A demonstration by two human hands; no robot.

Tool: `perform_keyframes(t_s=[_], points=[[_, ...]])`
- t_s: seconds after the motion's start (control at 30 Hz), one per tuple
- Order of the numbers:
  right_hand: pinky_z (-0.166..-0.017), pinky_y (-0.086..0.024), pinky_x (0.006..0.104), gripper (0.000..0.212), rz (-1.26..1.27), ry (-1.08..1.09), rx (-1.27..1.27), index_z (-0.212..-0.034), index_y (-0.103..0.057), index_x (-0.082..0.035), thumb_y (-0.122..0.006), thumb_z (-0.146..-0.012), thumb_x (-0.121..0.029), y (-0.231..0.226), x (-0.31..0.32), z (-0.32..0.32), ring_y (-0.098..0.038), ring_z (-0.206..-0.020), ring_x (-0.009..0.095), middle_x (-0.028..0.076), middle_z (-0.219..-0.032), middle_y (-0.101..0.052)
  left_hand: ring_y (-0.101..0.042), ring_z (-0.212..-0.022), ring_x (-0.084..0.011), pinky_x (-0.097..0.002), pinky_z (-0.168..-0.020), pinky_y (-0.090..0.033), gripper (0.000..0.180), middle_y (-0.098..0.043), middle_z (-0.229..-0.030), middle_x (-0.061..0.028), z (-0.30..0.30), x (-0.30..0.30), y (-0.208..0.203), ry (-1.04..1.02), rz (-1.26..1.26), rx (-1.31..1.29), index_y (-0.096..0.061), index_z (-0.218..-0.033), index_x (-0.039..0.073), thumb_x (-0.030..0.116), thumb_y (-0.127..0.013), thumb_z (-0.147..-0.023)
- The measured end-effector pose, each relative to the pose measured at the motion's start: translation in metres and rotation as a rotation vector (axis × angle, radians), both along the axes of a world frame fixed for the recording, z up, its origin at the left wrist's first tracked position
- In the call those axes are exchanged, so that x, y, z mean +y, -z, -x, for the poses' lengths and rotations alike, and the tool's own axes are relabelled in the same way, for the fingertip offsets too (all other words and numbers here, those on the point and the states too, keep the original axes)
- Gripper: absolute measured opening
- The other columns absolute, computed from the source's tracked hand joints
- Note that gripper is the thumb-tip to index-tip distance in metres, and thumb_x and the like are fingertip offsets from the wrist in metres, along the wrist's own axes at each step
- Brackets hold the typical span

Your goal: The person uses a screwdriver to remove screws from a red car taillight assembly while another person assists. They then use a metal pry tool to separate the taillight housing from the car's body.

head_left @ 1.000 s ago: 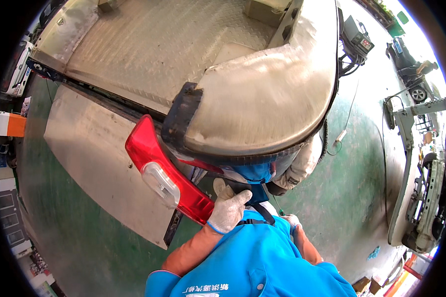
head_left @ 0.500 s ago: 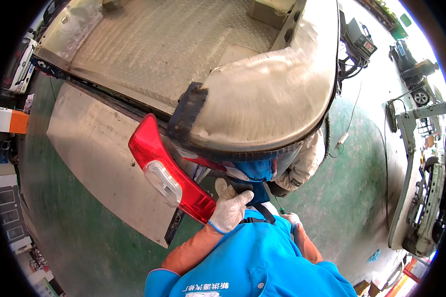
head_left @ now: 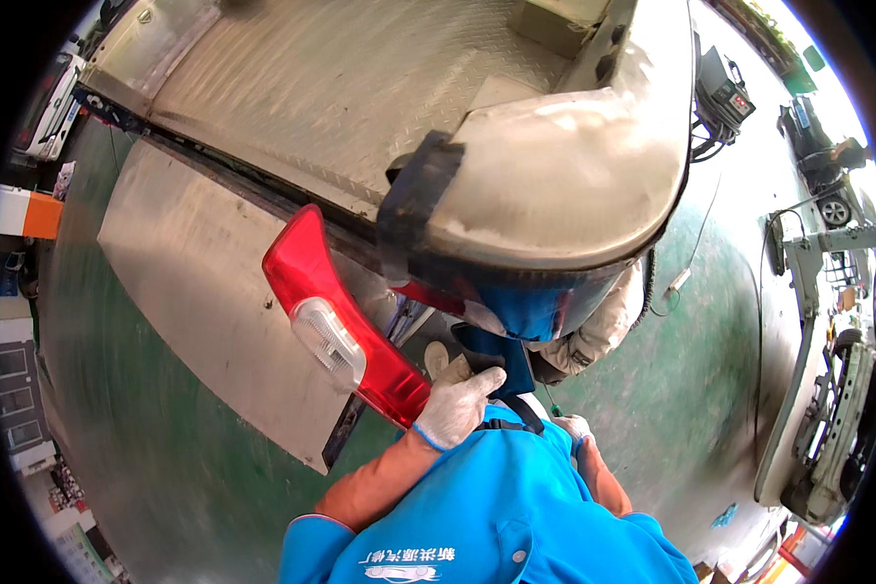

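Note:
My left hand (head_left: 457, 401), in a white work glove, is closed around the lower end of a red tail light (head_left: 307, 255). The lamp has a clear lens section and slants up and leftward, in front of the vehicle's rear corner. A dark piece shows by the thumb; I cannot tell what it belongs to. Close to my body on the right, my gloved right hand (head_left: 574, 426) is closed on a screwdriver (head_left: 557, 411) with a green handle, its thin shaft pointing up. Part of that hand is hidden by my blue shirt.
A vehicle bed (head_left: 341, 88) with a rounded pale side wall (head_left: 555, 185) fills the area ahead. Its lowered tailgate (head_left: 214, 302) extends left. Beige cloth (head_left: 608, 311) shows under the right corner. A machine (head_left: 725, 92) and a cable stand farther right; metal parts (head_left: 832, 428) line the far right.
The vehicle corner has shifted right in view. The tail light has moved slightly right and up with my left hand, and sits farther from the corner. My right hand has barely moved.

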State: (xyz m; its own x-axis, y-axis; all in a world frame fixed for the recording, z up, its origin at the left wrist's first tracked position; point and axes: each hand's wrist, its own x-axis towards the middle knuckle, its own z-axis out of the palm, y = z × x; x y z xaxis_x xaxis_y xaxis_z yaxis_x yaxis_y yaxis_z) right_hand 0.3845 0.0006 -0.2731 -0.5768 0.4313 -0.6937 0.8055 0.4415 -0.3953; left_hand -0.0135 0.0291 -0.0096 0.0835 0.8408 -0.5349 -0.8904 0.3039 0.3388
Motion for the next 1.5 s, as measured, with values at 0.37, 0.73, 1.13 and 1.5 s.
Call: perform_keyframes(t_s=[0.37, 0.73, 1.13, 1.5], points=[[-0.088, -0.051, 0.0404, 0.021, 0.051, 0.037, -0.041, -0.092, -0.067, -0.017, -0.059, -0.087, -0.036, -0.007, 0.003, 0.002, -0.068, -0.098, 0.027, 0.009, -0.096, -0.072, -0.062, -0.088, -0.0077, -0.0215, -0.079, -0.05, 0.014, -0.068, -0.099, 0.0015, -0.004, -0.005, 0.005, -0.069, -0.013, 0.188, -0.068, -0.107, 0.008, 0.003, -0.066, -0.094], [-0.087, -0.05, 0.0396, 0.021, 0.049, 0.011, -0.023, -0.09, -0.067, -0.016, -0.058, -0.088, -0.035, -0.006, 0.004, 0.0, -0.068, -0.097, 0.028, 0.009, -0.094, -0.072, -0.066, -0.09, -0.011, -0.0237, -0.081, -0.053, 0.014, -0.07, -0.098, -0.002, -0.005, -0.016, 0.016, -0.152, 0.061, 0.141, -0.07, -0.107, 0.008, 0.003, -0.068, -0.094], [-0.085, -0.051, 0.0404, 0.021, 0.019, 0.009, -0.003, -0.088, -0.067, -0.016, -0.059, -0.087, -0.036, -0.014, 0.002, 0.002, -0.069, -0.096, 0.03, 0.009, -0.093, -0.072, -0.067, -0.092, -0.0133, -0.0282, -0.082, -0.058, 0.013, -0.069, -0.1, -0.0028, -0.006, -0.011, -0.001, -0.101, -0.001, 0.126, -0.068, -0.109, 0.008, 0.006, -0.064, -0.097], [-0.084, -0.051, 0.0394, 0.016, -0.008, 0.187, 0.24, -0.088, -0.066, -0.017, -0.061, -0.086, -0.032, 0.017, -0.012, -0.019, -0.069, -0.093, 0.029, 0.009, -0.093, -0.072, -0.06, -0.07, -0.007, -0.02, -0.057, -0.048, 0.007, -0.065, -0.087, 0.0019, 0.001, -0.013, 0.026, -0.1, 0.125, -0.065, -0.07, -0.1, 0.012, 0.007, -0.069, -0.095]])
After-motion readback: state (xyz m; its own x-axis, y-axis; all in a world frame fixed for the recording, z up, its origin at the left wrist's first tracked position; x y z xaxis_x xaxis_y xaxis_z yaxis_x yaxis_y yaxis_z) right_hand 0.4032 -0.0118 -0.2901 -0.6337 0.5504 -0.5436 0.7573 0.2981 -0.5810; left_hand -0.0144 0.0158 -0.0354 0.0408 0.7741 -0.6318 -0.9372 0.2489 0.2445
